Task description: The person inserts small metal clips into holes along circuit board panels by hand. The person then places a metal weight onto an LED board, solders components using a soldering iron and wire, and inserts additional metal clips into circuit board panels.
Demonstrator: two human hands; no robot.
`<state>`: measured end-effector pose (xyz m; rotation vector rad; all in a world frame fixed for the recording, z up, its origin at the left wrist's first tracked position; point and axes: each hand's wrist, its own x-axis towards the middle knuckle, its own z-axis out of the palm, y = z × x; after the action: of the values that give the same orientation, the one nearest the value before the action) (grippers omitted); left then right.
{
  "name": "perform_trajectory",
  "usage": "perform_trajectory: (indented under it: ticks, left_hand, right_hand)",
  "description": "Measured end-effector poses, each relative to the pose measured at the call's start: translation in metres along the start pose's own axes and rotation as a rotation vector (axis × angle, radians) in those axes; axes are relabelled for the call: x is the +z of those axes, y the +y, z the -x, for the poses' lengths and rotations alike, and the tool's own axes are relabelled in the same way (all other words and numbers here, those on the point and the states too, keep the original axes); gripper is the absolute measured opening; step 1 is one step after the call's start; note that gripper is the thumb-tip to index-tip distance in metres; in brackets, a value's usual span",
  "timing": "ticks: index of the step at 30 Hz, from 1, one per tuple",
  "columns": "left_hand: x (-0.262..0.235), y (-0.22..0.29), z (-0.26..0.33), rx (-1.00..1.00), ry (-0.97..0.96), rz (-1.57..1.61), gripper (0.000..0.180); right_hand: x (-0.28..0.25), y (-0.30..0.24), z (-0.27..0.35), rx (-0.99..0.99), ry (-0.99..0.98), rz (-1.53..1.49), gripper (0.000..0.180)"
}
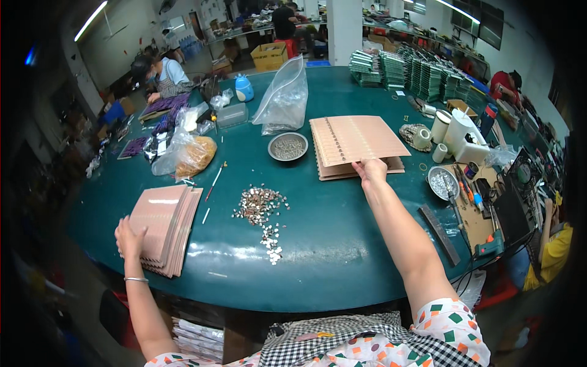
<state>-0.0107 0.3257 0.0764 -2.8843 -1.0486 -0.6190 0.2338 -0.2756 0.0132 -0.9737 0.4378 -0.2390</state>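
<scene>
The far card stack [358,145] lies mid-table; the right hand [370,170] pinches its near edge. Cards look thin, light and bendy, best gripped at an edge. Left hand [128,237], fingers flat together, steadies the near stack [164,226]; loose metal bits [262,211] lie between

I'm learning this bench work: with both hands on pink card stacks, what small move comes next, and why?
Probably lift the top sheet: the right hand pinches the near edge of the far stack, while the left hand only rests on the near stack.
</scene>
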Motion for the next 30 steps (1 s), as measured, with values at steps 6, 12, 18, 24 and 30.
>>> perform_trajectory:
  ticks: [6, 12, 18, 24, 30]
  left_hand:
    - [0.012, -0.053, -0.038, -0.345, -0.296, -0.106, 0.084]
    - [0.035, -0.082, -0.048, -0.280, -0.270, -0.043, 0.090]
    - [0.056, -0.127, -0.073, -0.304, -0.298, 0.103, 0.091]
    - [0.056, -0.132, -0.080, -0.237, -0.253, 0.120, 0.049]
    - [0.064, -0.143, -0.097, -0.332, -0.285, 0.236, 0.044]
  right_hand:
    - [0.001, 0.018, -0.013, 0.002, 0.137, 0.028, 0.021]
    - [-0.004, 0.024, -0.008, 0.043, 0.173, 0.077, 0.021]
    - [-0.014, 0.016, -0.014, 0.159, 0.065, 0.307, 0.019]
    - [-0.026, -0.010, -0.006, 0.312, -0.042, 0.394, 0.032]
    - [-0.006, -0.062, 0.071, 0.095, -0.274, 0.544, 0.044]
